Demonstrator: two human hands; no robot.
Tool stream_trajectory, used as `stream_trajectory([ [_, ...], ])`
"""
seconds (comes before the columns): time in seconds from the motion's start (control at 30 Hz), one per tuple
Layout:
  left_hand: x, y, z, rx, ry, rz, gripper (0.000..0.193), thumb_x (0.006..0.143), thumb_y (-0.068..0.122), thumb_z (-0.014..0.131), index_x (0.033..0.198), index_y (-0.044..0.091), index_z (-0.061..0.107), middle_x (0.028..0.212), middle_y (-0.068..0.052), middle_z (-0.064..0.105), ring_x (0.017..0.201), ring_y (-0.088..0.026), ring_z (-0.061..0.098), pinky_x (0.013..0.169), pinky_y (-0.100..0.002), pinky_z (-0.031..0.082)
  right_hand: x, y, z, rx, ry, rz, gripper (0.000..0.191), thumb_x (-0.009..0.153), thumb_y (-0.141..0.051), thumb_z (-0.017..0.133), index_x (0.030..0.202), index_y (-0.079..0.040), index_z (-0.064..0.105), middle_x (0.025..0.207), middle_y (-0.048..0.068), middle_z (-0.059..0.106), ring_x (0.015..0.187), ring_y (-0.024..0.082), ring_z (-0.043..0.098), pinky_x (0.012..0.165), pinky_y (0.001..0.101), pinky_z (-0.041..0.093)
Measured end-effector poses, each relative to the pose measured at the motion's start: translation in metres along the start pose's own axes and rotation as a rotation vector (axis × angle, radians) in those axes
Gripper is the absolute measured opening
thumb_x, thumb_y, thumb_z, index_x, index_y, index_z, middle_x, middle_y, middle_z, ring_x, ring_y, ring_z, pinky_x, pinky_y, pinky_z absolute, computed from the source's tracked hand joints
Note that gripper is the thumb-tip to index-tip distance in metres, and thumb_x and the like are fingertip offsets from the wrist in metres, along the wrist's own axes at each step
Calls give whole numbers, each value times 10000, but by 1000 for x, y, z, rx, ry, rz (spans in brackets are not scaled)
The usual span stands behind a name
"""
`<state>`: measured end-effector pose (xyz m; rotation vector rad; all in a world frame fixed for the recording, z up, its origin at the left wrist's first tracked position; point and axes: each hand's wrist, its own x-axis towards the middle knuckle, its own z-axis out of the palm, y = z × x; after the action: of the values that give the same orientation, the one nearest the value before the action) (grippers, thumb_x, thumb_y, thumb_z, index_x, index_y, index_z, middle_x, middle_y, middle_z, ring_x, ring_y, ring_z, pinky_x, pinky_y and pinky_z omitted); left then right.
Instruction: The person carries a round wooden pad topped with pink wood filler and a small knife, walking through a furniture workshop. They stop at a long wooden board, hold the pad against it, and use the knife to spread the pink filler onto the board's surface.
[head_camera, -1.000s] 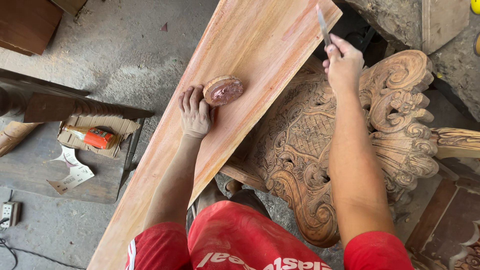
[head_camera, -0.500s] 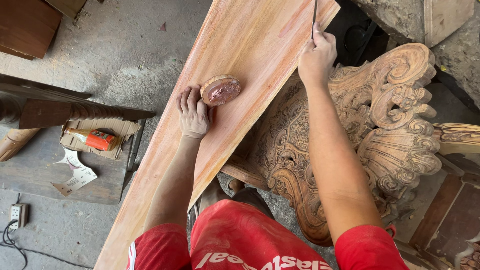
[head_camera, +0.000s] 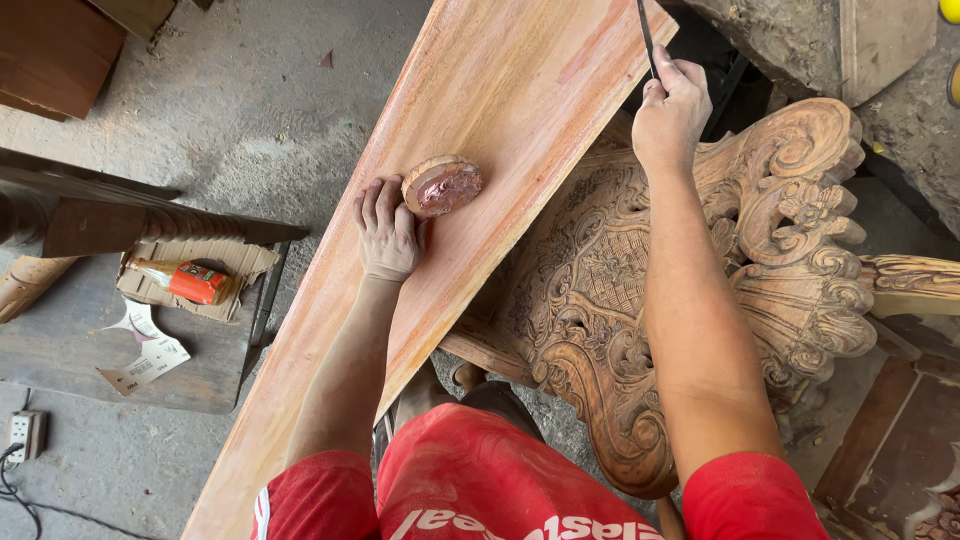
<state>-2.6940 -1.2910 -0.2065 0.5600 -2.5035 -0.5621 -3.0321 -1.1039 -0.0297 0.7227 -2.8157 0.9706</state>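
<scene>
A long pale wooden plank (head_camera: 500, 110) runs diagonally from bottom left to top right. My left hand (head_camera: 387, 230) lies flat on it, fingers touching a small round carved wooden rosette (head_camera: 441, 185). My right hand (head_camera: 670, 110) is closed around a thin dark metal tool (head_camera: 646, 38) whose shaft points up past the plank's right edge at the top. Under my right arm stands a large ornately carved wooden piece (head_camera: 720, 290) with scrolls and a lattice panel.
At the left, a dark low table (head_camera: 60, 340) holds a cardboard scrap with an orange bottle (head_camera: 185, 280) and paper bits. A power strip (head_camera: 24, 435) lies on the concrete floor. Rough stone or timber blocks (head_camera: 800, 40) sit at the top right.
My right hand has moved up along the plank's right edge with the tool, then settled slightly lower. My left hand has stayed beside the rosette.
</scene>
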Motion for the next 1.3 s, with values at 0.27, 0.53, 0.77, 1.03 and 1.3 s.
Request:
stream_trajectory([
  [0.27,-1,-1,2,11,5,5,310,960,275,729,1086,20,605,1547,-160,465,1457,-402,371,1237,-576,242,-8,6,-4,47,-119,-98,382,1018,132,573,1340,-28,701,1196,96,615,875,155,639,746,263,564],
  [0.53,-1,0,-1,37,-6,-3,310,964,274,750,1096,25,620,1562,-147,470,1474,-389,375,1260,-563,245,-2,14,-23,-11,-39,-128,417,963,124,636,1337,-41,720,1206,108,679,990,170,681,831,275,562],
  [0.77,-2,1,0,16,-8,2,319,955,281,743,1097,21,624,1549,-158,460,1461,-399,369,1239,-576,239,0,19,-6,16,-55,-45,400,1001,86,602,1366,-50,695,1243,89,640,1040,175,663,849,268,574],
  [1.03,-3,-1,3,27,-3,5,313,959,258,738,1103,14,605,1558,-160,457,1467,-401,370,1242,-576,246,1,-2,-10,47,-163,-75,340,1052,48,538,1354,-20,677,1178,86,592,842,124,568,732,261,533],
  [1.3,0,2,2,13,-4,5,311,958,258,733,1105,13,610,1549,-165,455,1458,-406,373,1232,-582,247,-13,-12,-32,-83,-267,-59,232,1087,-17,544,1231,-18,726,1140,89,625,827,112,587,684,260,511],
])
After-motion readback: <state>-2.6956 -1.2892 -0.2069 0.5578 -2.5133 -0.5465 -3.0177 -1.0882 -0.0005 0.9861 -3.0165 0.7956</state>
